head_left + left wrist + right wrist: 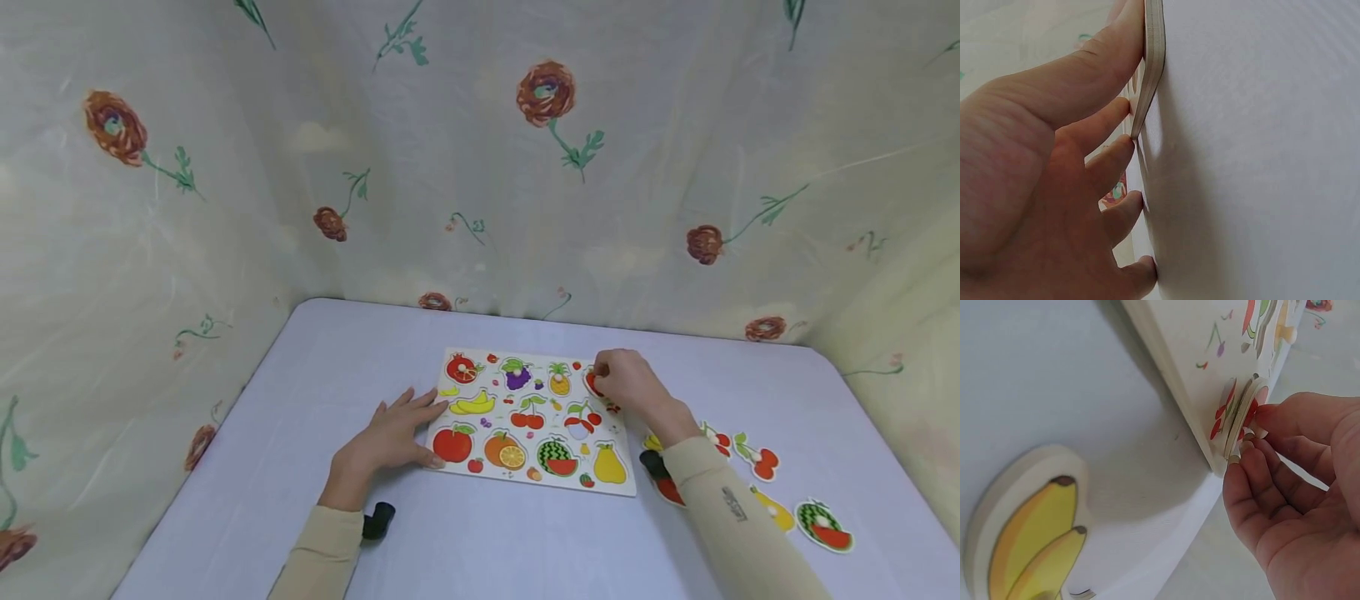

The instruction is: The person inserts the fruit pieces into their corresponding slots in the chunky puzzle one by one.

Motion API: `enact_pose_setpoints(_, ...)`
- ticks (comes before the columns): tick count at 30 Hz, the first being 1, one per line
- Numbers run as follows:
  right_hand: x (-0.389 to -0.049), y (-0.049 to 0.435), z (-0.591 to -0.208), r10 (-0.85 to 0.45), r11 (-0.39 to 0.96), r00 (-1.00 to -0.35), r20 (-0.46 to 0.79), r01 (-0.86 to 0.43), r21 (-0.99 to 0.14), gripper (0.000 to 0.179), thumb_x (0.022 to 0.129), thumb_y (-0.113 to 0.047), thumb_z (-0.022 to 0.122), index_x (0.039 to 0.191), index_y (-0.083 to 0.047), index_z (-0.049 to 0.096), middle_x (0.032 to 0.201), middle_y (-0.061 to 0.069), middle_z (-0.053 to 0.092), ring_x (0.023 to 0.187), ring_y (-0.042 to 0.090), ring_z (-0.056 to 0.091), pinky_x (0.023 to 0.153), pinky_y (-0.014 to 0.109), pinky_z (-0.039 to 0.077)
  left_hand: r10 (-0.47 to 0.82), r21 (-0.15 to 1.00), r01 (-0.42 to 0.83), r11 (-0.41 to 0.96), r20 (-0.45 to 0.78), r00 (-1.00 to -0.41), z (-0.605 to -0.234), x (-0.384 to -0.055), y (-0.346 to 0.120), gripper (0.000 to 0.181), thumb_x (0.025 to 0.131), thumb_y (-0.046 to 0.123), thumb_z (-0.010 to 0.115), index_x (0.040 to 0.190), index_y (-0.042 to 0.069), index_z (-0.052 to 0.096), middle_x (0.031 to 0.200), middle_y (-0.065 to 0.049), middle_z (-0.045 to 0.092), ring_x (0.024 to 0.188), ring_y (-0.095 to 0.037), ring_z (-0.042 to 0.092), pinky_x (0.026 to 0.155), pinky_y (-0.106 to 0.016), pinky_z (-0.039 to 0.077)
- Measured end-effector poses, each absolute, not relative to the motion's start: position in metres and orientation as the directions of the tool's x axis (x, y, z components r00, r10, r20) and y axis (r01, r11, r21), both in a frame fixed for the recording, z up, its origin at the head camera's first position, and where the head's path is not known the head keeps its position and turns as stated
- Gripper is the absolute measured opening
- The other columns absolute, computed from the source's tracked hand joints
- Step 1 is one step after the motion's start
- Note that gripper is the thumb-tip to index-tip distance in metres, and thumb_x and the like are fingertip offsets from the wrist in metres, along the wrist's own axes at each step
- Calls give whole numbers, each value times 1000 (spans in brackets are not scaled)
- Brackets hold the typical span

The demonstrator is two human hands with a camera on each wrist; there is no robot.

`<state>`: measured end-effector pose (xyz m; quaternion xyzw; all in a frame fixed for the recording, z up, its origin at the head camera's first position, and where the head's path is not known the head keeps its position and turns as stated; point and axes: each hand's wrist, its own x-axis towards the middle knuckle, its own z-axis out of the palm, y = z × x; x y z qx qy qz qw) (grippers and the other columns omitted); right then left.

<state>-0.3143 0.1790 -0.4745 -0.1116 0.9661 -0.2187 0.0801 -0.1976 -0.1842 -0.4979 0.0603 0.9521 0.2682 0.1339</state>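
Note:
A white fruit puzzle board (613, 429) lies on the table, with pictured fruits such as grapes (517, 375) and a pineapple (559, 382) on it. My left hand (393, 433) rests spread at the board's left side; its thumb touches the near left corner. In the left wrist view the fingertips (1119, 153) meet the board's edge and the tabletop. At the far right corner my right hand (630, 387) pinches a red fruit puzzle piece (1249, 415) by its knob and rim. The piece stands against or just over the board; fingers hide part of it.
Loose puzzle pieces lie right of the board: bananas (1041, 531), cherries (761, 462), a watermelon (825, 527), and a pear (772, 508) partly behind the right sleeve. A red piece (669, 490) shows beside that forearm. A flowered curtain (480, 167) hangs behind the table.

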Motion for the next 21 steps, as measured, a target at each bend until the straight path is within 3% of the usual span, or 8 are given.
enact_pose_setpoints(21, -318, 174, -480, -208, 890, -971, -114, -139, -434, 11, 94, -13, 63, 98, -4, 67, 99, 14, 64, 86, 26, 56, 67, 27, 48, 182, 522, 42, 852, -220, -959, -498, -197, -182, 88, 72, 32, 87, 150, 27, 45, 164, 0, 32, 156, -34, 13, 123, -66, 7)
